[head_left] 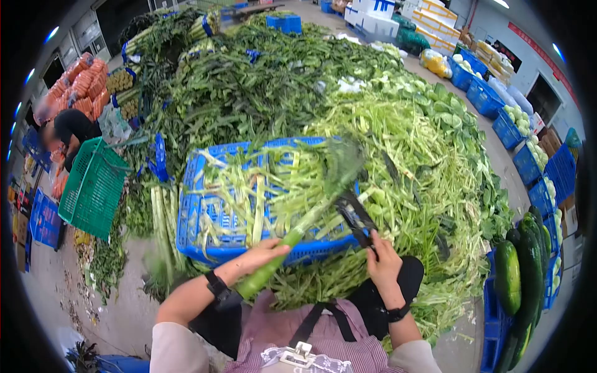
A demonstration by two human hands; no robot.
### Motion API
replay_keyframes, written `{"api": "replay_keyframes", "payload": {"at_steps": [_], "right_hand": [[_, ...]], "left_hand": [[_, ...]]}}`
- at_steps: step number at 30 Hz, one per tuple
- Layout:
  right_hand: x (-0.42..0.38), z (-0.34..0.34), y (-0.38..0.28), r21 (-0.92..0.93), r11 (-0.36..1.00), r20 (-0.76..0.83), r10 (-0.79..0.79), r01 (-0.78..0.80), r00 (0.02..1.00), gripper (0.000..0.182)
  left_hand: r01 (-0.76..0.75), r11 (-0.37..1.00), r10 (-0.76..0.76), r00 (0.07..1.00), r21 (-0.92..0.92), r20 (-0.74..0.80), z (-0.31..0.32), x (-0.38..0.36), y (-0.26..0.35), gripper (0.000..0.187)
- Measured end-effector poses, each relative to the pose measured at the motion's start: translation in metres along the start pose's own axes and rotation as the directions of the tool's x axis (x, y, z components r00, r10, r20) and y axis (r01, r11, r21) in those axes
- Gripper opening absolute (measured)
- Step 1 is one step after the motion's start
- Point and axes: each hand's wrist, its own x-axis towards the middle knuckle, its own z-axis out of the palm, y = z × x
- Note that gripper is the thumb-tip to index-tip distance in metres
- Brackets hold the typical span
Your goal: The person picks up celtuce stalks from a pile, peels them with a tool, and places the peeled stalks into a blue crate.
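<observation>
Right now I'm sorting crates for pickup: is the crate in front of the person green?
No, the crate directly in front is blue, heaped with pale green trimmings; a green basket stands off to its left.

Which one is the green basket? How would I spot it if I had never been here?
Start at the huge heap of leafy greens that fills the middle. On its left edge, near a crouching person in black, a basket stands tipped on its side. It is the only green one; every other crate here is blue.

Motion-blurred leafy top of the green stalk (323, 186); distant person's (71, 133) face blurred.
</observation>
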Motion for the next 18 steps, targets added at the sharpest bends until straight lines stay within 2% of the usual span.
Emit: {"api": "replay_keyframes", "payload": {"at_steps": [1,2,3,4,5,6,9,11,13,14,18], "right_hand": [[0.002,0.005,-0.008,0.009,0.999,0.034,-0.046,0.046,0.998,0.048],[0.004,0.012,-0.014,0.01,0.994,0.071,-0.105,0.104,0.992,0.047],[0.004,0.019,-0.016,0.015,0.986,0.108,-0.164,0.163,0.981,0.046],[0.005,0.026,-0.017,0.013,0.987,0.127,-0.16,0.159,0.979,0.046],[0.006,0.033,-0.016,-0.064,0.986,0.221,-0.139,0.156,0.965,0.046],[0.004,0.037,-0.016,-0.139,0.977,0.312,-0.112,0.162,0.944,0.045],[-0.002,0.039,-0.018,-0.15,0.978,0.311,-0.091,0.143,0.946,0.045],[-0.019,0.033,-0.031,-0.043,0.941,0.338,-0.304,0.337,0.891,0.045],[-0.031,0.036,-0.038,0.013,0.907,0.39,-0.393,0.422,0.833,0.049],[-0.027,0.039,-0.034,-0.031,0.907,0.38,-0.377,0.419,0.844,0.048],[0.017,0.039,0.007,-0.21,0.963,0.225,-0.118,0.166,0.967,0.044]], "left_hand": [[0.124,0.948,-0.105,0.991,-0.292,0.079,0.023,-0.005,-0.008,0.048],[0.177,0.837,-0.108,0.981,-0.518,0.161,0.043,-0.005,-0.019,0.047],[0.205,0.782,-0.076,0.969,-0.588,0.236,0.055,-0.004,-0.03,0.049],[0.165,0.742,-0.013,0.973,-0.649,0.232,0.068,-0.003,-0.039,0.051],[0.122,0.696,0.053,0.974,-0.708,0.219,0.079,-0.006,-0.039,0.053],[0.127,0.684,0.05,0.974,-0.718,0.22,0.087,-0.013,-0.041,0.053],[0.072,0.658,0.104,0.977,-0.749,0.186,0.097,-0.03,-0.042,0.052],[0.129,0.711,0.008,0.981,-0.691,0.192,0.096,-0.03,-0.047,0.039],[0.128,0.752,-0.025,0.986,-0.646,0.165,0.097,-0.028,-0.048,0.036],[0.129,0.79,-0.058,0.989,-0.599,0.137,0.099,-0.027,-0.048,0.034],[0.09,0.825,-0.047,0.995,-0.558,0.09,0.102,-0.031,-0.04,0.03]]}}
